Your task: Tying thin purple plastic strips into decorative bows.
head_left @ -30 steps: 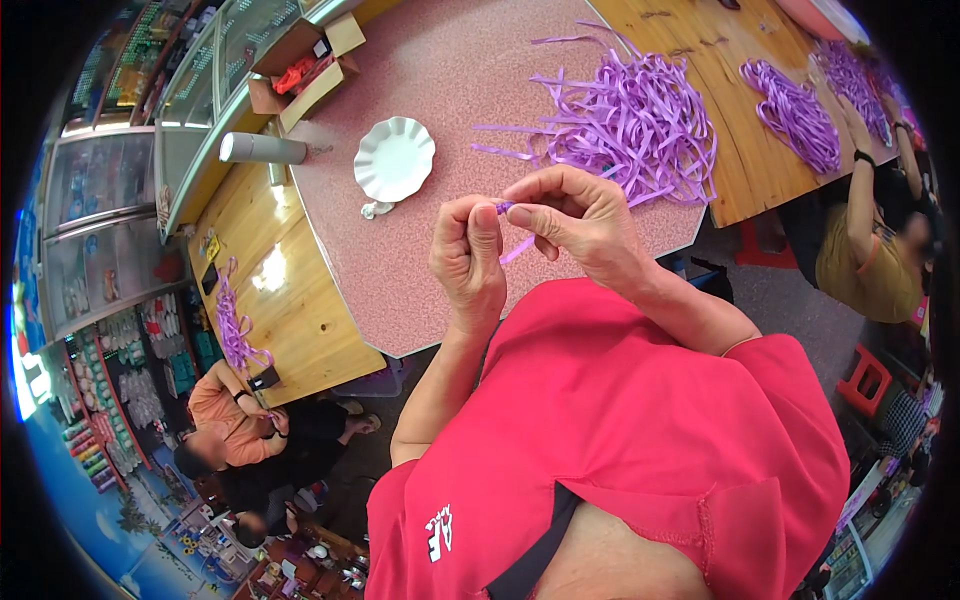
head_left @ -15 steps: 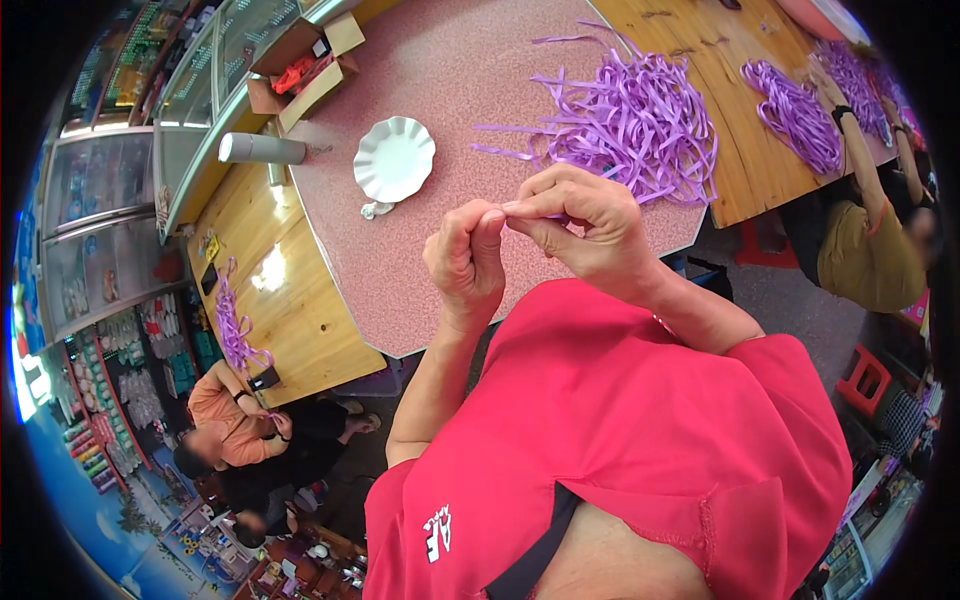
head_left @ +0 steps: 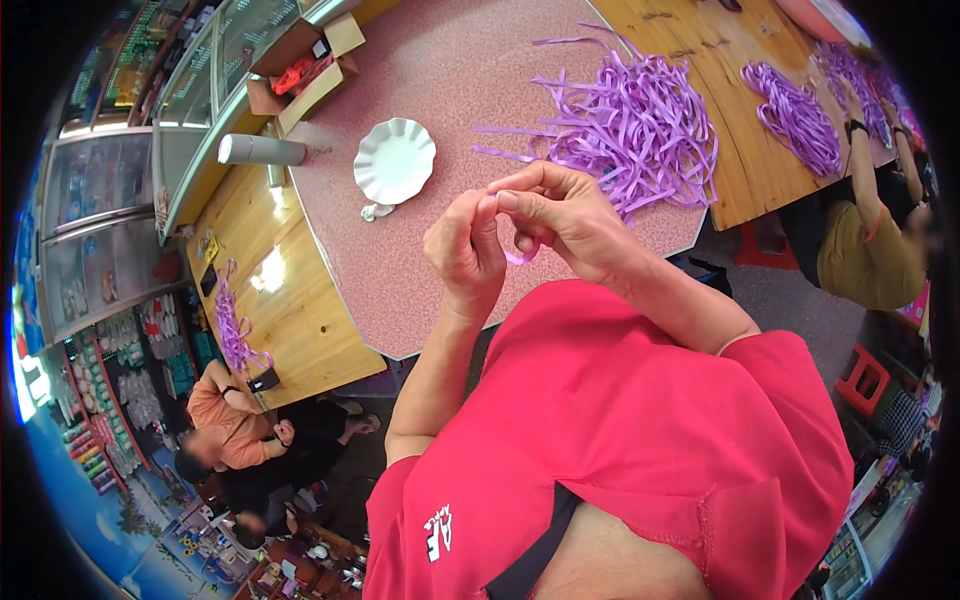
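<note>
Both hands are raised over the near edge of a pink speckled table (head_left: pixel 450 60), their fingertips meeting. A short loop of purple ribbon (head_left: pixel 521 257) hangs below the fingertips. My left hand (head_left: pixel 466 255) is closed, its thumb and forefinger pinching the ribbon. The thumb and fingers of my right hand (head_left: pixel 575 215) are pressed together on the same ribbon; the fingers cover most of it. Just beyond the right hand lies a large loose heap of purple ribbons (head_left: pixel 640 130). To the left, past the left hand, sits a white scalloped plate (head_left: pixel 394 160), with a small crumpled white thing (head_left: pixel 376 211) beside it.
A grey cylindrical bottle (head_left: pixel 262 150) and an open cardboard box (head_left: pixel 310 75) stand at the table's left. Wooden tables adjoin on both sides, with ribbon bundles (head_left: pixel 795 115) on the right one. People sit at left (head_left: pixel 232 430) and right (head_left: pixel 870 250).
My right hand has turned and shifted slightly left, its thumb now over the left fingertips. A purple ribbon loop now shows below the fingers. The person at left has moved their hands.
</note>
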### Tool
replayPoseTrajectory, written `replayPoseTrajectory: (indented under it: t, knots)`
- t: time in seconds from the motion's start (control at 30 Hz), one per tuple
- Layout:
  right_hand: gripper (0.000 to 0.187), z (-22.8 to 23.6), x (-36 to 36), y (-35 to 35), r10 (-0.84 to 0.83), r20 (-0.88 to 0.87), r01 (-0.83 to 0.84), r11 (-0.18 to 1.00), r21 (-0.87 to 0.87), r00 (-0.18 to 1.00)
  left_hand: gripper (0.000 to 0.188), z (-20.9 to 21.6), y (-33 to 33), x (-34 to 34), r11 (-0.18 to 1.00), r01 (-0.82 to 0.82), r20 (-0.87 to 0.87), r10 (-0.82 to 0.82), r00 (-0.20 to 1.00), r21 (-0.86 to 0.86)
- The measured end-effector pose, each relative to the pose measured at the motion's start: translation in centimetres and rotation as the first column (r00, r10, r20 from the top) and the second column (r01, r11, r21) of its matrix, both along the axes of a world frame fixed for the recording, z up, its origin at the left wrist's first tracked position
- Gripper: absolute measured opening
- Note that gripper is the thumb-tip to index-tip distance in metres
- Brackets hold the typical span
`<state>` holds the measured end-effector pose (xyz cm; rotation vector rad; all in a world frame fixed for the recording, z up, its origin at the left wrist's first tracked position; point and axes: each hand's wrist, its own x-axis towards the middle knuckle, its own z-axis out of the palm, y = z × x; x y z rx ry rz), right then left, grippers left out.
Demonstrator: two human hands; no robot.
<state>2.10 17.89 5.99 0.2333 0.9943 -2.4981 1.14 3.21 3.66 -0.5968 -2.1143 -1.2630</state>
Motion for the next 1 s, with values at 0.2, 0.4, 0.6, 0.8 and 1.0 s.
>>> replayPoseTrajectory:
  t: [0.2, 0.4, 0.6, 0.8, 1.0]
  knots:
    - [0.015, -0.3, 0.0, -0.1, -0.082, -0.219, 0.136, 0.961, 0.243, 0.972, 0.008, -0.8, -0.5, -0.2, 0.997, 0.070, 0.100, -0.065, 0.993, -0.042]
    - [0.011, -1.2, 0.1, 0.0, -0.171, -0.355, 0.257, 0.943, 0.212, 0.919, 0.031, 0.8, 1.4, 0.6, 0.878, 0.106, 0.426, -0.329, 0.843, 0.467]
    - [0.009, -0.6, 0.5, 0.1, -0.129, -0.516, 0.316, 0.902, 0.294, 0.847, 0.036, 0.1, 0.4, 0.6, 0.835, 0.164, 0.571, -0.488, 0.660, 0.525]
    - [0.011, -0.1, 0.3, 0.7, -0.021, -0.738, 0.445, 0.809, 0.384, 0.675, 0.033, -0.2, 0.2, 1.1, 0.900, 0.185, 0.469, -0.370, 0.802, 0.394]
    - [0.014, 0.7, 0.8, 1.6, 0.049, -0.460, 0.133, 0.925, 0.355, 0.887, 0.028, 0.3, -0.2, 0.8, 0.916, 0.290, 0.322, -0.372, 0.870, 0.276]
